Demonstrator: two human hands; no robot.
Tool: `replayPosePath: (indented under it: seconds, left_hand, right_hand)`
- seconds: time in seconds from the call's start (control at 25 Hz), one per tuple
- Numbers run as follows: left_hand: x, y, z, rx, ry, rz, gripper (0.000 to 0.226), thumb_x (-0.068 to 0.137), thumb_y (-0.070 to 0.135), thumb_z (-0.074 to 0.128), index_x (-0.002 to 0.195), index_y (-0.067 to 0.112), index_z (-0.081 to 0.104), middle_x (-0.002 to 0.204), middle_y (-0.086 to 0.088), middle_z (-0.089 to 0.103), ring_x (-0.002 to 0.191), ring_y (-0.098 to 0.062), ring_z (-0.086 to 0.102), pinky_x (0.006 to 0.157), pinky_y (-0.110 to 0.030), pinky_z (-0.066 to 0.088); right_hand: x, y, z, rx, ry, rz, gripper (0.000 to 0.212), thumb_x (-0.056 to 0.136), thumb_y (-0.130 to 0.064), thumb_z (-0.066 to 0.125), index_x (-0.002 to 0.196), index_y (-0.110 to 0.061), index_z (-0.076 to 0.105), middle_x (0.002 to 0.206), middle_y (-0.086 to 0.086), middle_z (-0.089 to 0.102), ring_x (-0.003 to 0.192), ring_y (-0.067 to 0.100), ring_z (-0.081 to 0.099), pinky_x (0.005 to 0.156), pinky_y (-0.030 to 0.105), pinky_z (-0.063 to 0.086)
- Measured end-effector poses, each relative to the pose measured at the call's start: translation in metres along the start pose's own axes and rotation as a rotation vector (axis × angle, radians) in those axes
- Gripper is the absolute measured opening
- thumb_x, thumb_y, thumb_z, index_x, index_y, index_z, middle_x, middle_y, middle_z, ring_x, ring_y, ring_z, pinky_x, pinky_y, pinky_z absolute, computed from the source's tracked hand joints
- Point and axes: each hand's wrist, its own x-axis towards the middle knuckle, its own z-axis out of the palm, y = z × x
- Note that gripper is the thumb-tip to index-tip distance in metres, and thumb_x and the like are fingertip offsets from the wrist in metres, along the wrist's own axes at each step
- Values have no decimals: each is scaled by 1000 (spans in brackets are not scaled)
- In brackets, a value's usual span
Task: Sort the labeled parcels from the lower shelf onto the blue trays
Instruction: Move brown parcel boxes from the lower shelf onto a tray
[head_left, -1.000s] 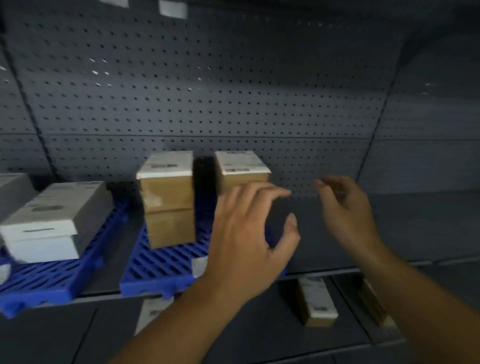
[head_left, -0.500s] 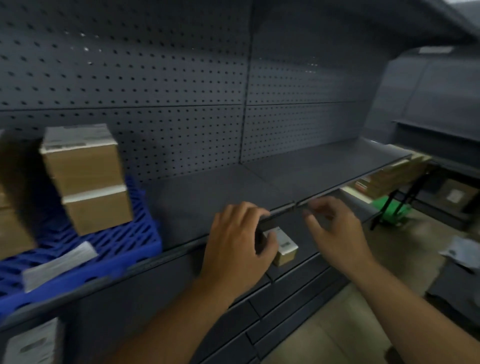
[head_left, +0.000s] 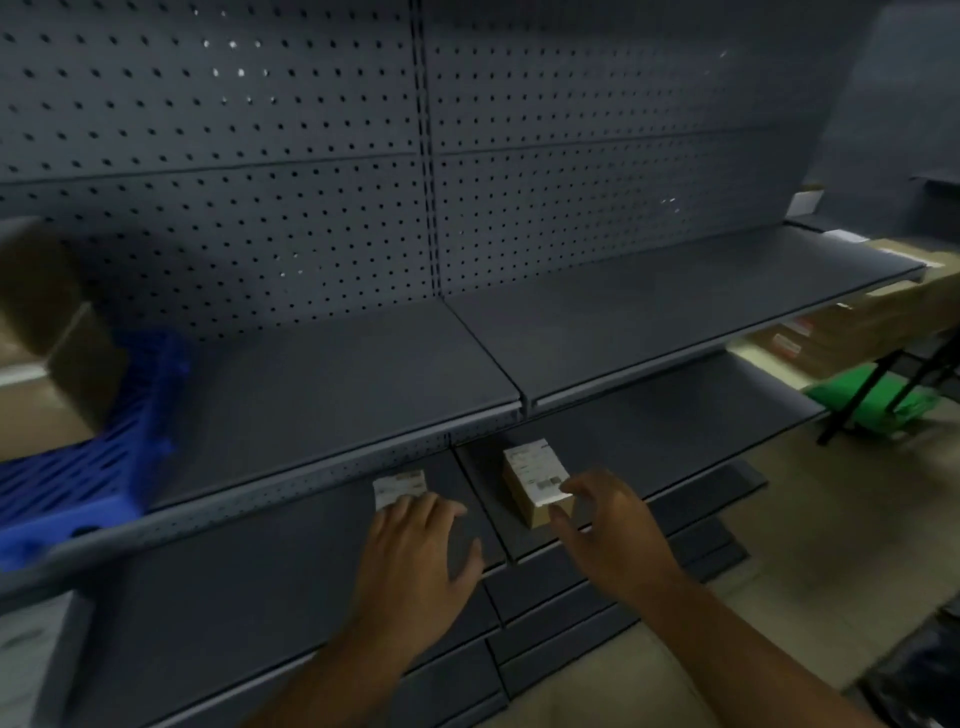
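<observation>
Head view: within the last second both hands have dropped from tray height to the lower shelf (head_left: 260, 597), so a fresh pick-up seems to be starting. The left hand (head_left: 415, 556) is released, its spread fingers reaching the near edge of a flat parcel (head_left: 399, 486). The right hand (head_left: 613, 525) has finger and thumb at the near end of a brown parcel (head_left: 535, 478); whether it grasps yet I cannot tell. Far left, the blue tray (head_left: 78, 499) and its boxes (head_left: 67, 353) are blurred and cut off. Both labels are unreadable.

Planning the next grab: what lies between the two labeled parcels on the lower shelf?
Only bare lower shelf, crossed by a panel seam, lies between the left parcel and the right parcel; the head view shows it.
</observation>
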Motion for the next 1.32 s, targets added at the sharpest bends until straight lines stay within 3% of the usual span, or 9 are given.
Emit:
replayPosePath:
  seconds: [0.2, 0.32, 0.48, 0.6, 0.76, 0.88, 1.0, 1.16, 1.32]
  left_hand:
    - [-5, -26, 37, 67, -45, -185, 34, 82, 44, 66, 103, 18, 74, 98, -2, 72, 91, -30, 68, 81, -43, 52]
    - [-3, -44, 61, 48, -99, -288, 39, 86, 47, 61, 113, 20, 72, 110, -3, 72, 101, -31, 66, 92, -44, 48]
    - [7, -60, 96, 44, -157, -358, 48, 91, 49, 57, 124, 17, 69, 123, -8, 70, 114, -34, 63, 100, -45, 46]
    - [11, -68, 113, 2, -80, -435, 54, 90, 51, 62, 128, 13, 66, 126, -12, 68, 116, -35, 62, 98, -46, 48]
    - [35, -88, 142, -190, 103, -811, 77, 88, 61, 66, 146, 14, 49, 138, -12, 59, 127, -32, 54, 105, -45, 45]
    - [41, -110, 179, -310, 85, -1035, 98, 84, 68, 66, 156, 11, 33, 153, -16, 45, 140, -35, 42, 116, -49, 37]
    - [39, -113, 206, -318, 70, -1040, 113, 74, 83, 63, 158, 15, 28, 153, -13, 42, 140, -32, 41, 116, -49, 38]
    - [45, -113, 225, -355, 123, -988, 104, 71, 85, 63, 151, 25, 37, 141, -4, 51, 130, -24, 47, 110, -49, 44]
    - [45, -91, 237, -371, 281, -848, 92, 75, 70, 74, 150, 31, 39, 140, 1, 53, 124, -19, 50, 106, -46, 48]
  right_hand:
    - [15, 36, 27, 23, -110, 48, 26, 88, -26, 75, 111, -15, 69, 119, 5, 70, 112, 25, 67, 91, 42, 58]
    - [18, 51, 36, 10, -170, 110, 27, 91, -33, 71, 113, -20, 67, 126, 3, 68, 113, 21, 68, 91, 36, 59]
    - [39, 69, 42, -3, -199, 155, 28, 91, -37, 70, 115, -23, 65, 120, -2, 66, 92, 10, 68, 78, 26, 59]
    - [59, 85, 51, 15, -231, 187, 32, 91, -43, 70, 116, -24, 64, 115, -4, 65, 95, 13, 67, 76, 24, 56]
    - [113, 129, 81, 98, -265, 331, 54, 87, -56, 68, 120, -13, 64, 104, 5, 66, 92, 24, 64, 80, 36, 51]
    - [145, 170, 118, 202, -245, 459, 65, 84, -47, 77, 128, -3, 56, 117, 18, 66, 97, 31, 62, 81, 34, 51]
    - [148, 189, 147, 432, -253, 463, 54, 81, -34, 83, 122, -9, 59, 124, 8, 68, 91, 14, 66, 62, 11, 52]
    - [147, 192, 168, 413, -331, 476, 60, 65, -71, 70, 107, -29, 66, 98, -9, 72, 85, 6, 67, 60, 21, 48]
    - [128, 187, 181, 361, -204, 376, 55, 74, -75, 67, 112, -35, 61, 96, -18, 66, 85, -4, 64, 60, 17, 48]
